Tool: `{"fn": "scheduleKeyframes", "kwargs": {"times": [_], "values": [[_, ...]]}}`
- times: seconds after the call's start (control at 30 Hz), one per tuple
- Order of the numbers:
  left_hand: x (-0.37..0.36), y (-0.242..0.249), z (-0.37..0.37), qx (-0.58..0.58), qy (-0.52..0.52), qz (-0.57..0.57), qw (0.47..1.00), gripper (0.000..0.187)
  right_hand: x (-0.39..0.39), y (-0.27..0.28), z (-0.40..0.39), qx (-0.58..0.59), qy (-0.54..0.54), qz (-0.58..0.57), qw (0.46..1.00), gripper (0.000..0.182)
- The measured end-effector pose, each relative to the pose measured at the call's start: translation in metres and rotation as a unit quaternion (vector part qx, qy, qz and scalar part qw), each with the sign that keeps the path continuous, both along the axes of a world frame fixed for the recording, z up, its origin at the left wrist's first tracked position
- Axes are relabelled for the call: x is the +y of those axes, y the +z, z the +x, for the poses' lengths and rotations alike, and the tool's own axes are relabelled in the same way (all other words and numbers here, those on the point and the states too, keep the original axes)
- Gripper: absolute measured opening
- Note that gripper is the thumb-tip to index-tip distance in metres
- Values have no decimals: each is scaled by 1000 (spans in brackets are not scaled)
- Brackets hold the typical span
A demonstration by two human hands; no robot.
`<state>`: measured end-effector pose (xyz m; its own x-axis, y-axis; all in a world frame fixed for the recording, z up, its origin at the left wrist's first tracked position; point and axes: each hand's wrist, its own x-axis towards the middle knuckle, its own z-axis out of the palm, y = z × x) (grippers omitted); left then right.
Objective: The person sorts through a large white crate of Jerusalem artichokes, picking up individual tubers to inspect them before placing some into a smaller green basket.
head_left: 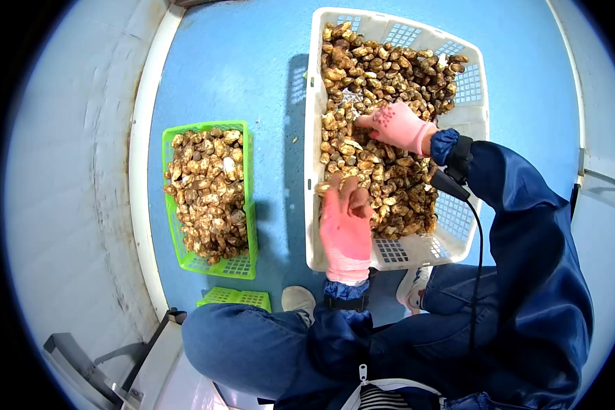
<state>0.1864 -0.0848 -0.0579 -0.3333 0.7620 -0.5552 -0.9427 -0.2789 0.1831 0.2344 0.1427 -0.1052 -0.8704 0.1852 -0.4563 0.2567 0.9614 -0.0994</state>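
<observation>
Small brown-and-cream lumps (396, 178) that look like mushrooms fill much of a large white plastic crate (468, 130) on the floor. My right hand (398, 127), in a pink glove, reaches into the middle of the pile. Its fingers are close together among the lumps, and their tips are partly hidden; I cannot tell what they grip. Over the near left part of the crate is my left hand (347, 229), also gloved in pink, palm up. Dirt darkens its loosely bent, parted fingers, and no lump shows on the palm.
To the left stands a smaller green basket (251, 225) heaped with similar lumps. Part of another green basket (236, 296) shows beside my left knee. The floor (273, 89) is blue, with a white wall (82, 171) on the left. A black cable (480, 253) hangs by my right arm.
</observation>
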Motion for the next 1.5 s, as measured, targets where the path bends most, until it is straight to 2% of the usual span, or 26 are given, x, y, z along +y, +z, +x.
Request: {"fn": "scheduleKeyframes", "kwargs": {"times": [0.07,0.13,0.2,0.27,0.3,0.33,0.4,0.47,0.5,0.53,0.57,0.6,0.63,0.67,0.7,0.77,0.8,0.93,1.1,1.17,1.2,1.27,1.33,1.4,1.47,1.5], "values": [[4,10,8,-35,87,-62,994,41,0,-11,3,-51,-3,32,998,32],[6,6,11,-81,39,-69,994,48,3,-18,-4,-23,-18,26,999,24],[5,3,17,-48,-11,-93,994,44,7,-17,-9,-22,-8,36,999,21],[0,-2,16,-27,3,-70,997,42,15,1,-15,21,-179,-130,975,26],[-1,-4,17,-7,13,-45,999,39,20,19,-16,-48,-224,-159,960,31],[-3,-8,17,-11,15,-43,999,39,25,18,-9,-23,-191,-120,974,31],[-6,-14,15,-6,31,-40,999,36,28,13,3,-33,-193,-98,976,32],[-6,-20,15,-9,28,-10,1000,36,16,4,5,21,-179,-92,979,32],[-7,-22,16,-14,23,16,1000,36,13,-1,6,65,-94,-66,991,28],[-7,-24,19,-20,16,42,999,37,6,-9,-2,69,-47,7,996,19],[-3,-12,20,-17,7,-25,1000,36,2,-15,-9,42,-30,39,998,15],[-3,-13,21,-17,2,-24,1000,36,0,-19,-14,14,-15,72,997,12],[-1,-11,20,-25,5,-4,1000,36,-3,-20,-14,38,19,86,995,10],[1,-8,19,-34,12,16,999,36,-6,-19,-13,4,18,92,996,13],[3,-3,20,-17,7,-51,999,37,-8,-18,-10,-18,-43,45,998,18],[5,-3,18,-13,9,-46,999,36,-4,-16,-9,-77,-124,-3,989,33],[3,-4,17,-10,8,-45,999,36,4,-21,-5,-54,-173,-45,982,38],[0,-8,20,-17,4,-26,1000,36,7,-35,-6,-38,-191,-45,980,39],[0,-14,17,-28,3,-10,1000,36,26,-39,0,-93,-241,-141,956,45],[0,-12,15,-23,8,-18,1000,36,21,-32,10,-87,-344,-340,871,43],[0,-11,13,-30,19,-23,999,35,15,-30,12,-111,-367,-335,861,38],[-2,-11,11,-35,32,-32,998,35,10,-45,25,-60,-402,-409,817,32],[-3,-15,10,-3,35,-24,999,36,17,-34,26,-76,-467,-539,697,24],[-4,-18,9,4,39,-11,999,36,18,-18,27,-69,-449,-583,674,25],[-2,-20,10,-13,50,-32,998,36,14,-8,27,-79,-427,-582,688,25],[-2,-20,11,-13,50,-33,998,36,11,-8,27,-50,-451,-525,720,25]]}}
